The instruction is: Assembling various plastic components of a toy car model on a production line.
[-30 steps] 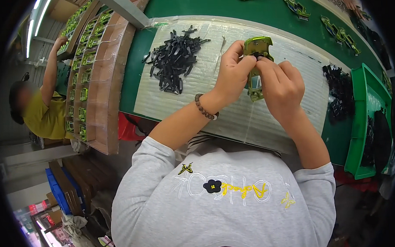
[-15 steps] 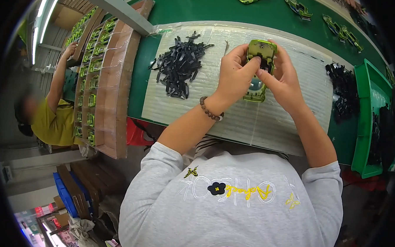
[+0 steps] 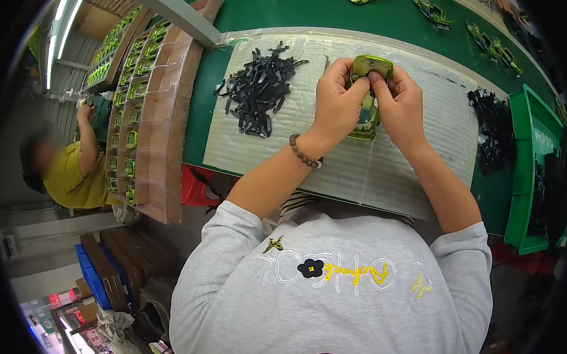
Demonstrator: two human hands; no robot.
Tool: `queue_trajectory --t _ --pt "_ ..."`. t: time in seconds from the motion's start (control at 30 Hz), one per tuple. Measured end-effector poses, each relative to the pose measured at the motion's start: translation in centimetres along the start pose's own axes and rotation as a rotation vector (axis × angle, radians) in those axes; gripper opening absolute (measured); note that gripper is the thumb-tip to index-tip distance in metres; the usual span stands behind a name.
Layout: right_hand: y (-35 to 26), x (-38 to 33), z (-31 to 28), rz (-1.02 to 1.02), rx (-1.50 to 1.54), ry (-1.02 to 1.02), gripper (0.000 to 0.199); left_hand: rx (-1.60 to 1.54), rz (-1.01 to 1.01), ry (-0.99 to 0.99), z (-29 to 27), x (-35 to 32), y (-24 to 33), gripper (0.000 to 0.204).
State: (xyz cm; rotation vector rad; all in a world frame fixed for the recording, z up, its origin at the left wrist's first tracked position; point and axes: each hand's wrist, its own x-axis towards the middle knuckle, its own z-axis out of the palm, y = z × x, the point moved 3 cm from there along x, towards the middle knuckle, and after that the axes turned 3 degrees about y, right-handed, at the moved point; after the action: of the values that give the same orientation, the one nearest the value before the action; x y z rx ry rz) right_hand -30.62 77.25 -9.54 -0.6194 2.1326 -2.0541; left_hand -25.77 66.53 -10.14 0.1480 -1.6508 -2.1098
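Between my hands is a shiny green toy car body shell [image 3: 368,129], held above the pale foam mat [image 3: 295,158]. My left hand [image 3: 338,103] grips its left side, with the thumb pressed on the middle. From the other side my right hand [image 3: 401,104] closes round it, its thumb beside the left one. Whatever lies under the two thumbs is hidden. To the left on the mat is a loose heap of small black plastic strips [image 3: 258,90].
Left stands a divided cardboard tray [image 3: 159,131] of green shells. Black parts [image 3: 493,123] lie right, beside a green plastic crate [image 3: 520,187]. More car shells [image 3: 432,12] rest on the green table [image 3: 315,10]. A co-worker in a yellow top [image 3: 74,175] is at far left.
My right thumb has moved up beside the left thumb, and the shell has shifted slightly. The co-worker's arm has come down from the tray of shells.
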Motion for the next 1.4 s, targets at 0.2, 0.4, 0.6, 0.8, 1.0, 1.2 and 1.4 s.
queue_trajectory --t 0.2,0.4,0.6,0.8,1.0,1.2,1.4 --pt "0.7 1.2 -0.7 -0.007 0.308 -0.042 0.016 -0.163 0.224 0.34 -3.9 3.1 3.0 0.016" --pt "-0.1 -1.8 1.5 -0.766 -0.876 -0.679 0.021 -0.321 0.074 0.629 -7.9 5.0 2.1 0.015" --pt "-1.6 -1.9 1.0 -0.736 -1.023 -0.761 0.022 -0.331 -0.068 0.333 -5.9 4.4 2.1 0.022" --pt "-4.4 0.4 -3.4 -0.649 -0.662 -0.354 0.018 -0.04 -0.055 0.036 -2.4 2.5 -0.2 0.029" --pt "-5.0 1.4 -1.6 -0.738 -0.704 -0.192 0.018 0.398 -0.049 -0.021 -0.1 0.1 0.3 0.029" --pt "-4.8 1.3 0.0 -0.953 -0.925 -0.149 0.028 0.515 -0.057 0.048 -0.3 -0.1 0.4 0.029" --pt "-4.5 2.6 -0.1 -0.933 -0.864 -0.158 0.024 0.488 -0.014 0.034 -0.8 0.2 0.0 0.025"
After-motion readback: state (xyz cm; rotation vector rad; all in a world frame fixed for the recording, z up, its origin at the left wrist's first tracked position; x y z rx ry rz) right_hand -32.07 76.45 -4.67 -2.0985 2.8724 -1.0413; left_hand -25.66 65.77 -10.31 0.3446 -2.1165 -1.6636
